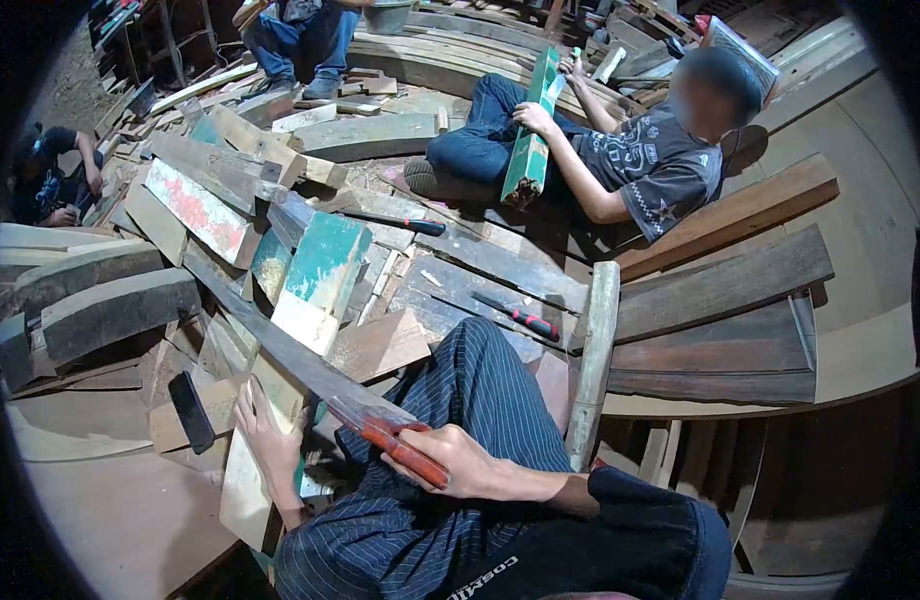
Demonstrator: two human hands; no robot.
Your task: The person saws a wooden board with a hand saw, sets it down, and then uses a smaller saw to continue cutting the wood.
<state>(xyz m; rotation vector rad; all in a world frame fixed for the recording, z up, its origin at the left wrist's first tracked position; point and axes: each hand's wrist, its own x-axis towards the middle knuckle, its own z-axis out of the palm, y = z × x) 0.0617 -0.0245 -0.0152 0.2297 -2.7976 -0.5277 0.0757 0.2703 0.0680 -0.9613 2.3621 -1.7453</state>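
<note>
Two hands of the seated wearer, above one knee in dark pinstriped trousers [480, 400]. Right hand [455, 468]: fingers wrapped tight round the red handle [405, 450] of one machete [280, 345], long, flat and dark-bladed, slanting up and left across the timber. Left hand [275, 440]: fingers curled over the edge of one painted plank [325, 270], clamped on its bare, pale lower half. Teal at the plank's upper end, a white band below, paint worn and flaking. Blade laid across this plank just above the left hand; touching or just clear of it, cannot tell.

Around: a heap of weathered offcuts, mostly rectangular, a few curved, grey and rough-sawn.
- One red-and-white board [195, 210] with peeling paint, up the heap to the left.
- One flat black rectangular object [192, 410] on the boards, just left of the left hand.
- One screwdriver [525, 320] with a red-and-black handle, on grey planks beyond the knee.
- One black-handled tool [400, 222], farther off.
- One pale, rounded post [592, 360], leaning beside the knee.
- Three dark boards [720, 320], stacked to the right.

Three other people:
- One reclining in a grey printed T-shirt [660, 160], both hands on a green plank [530, 140] stood on end.
- One in jeans [300, 40] at the top.
- One in black [45, 180] at the far left.
</note>
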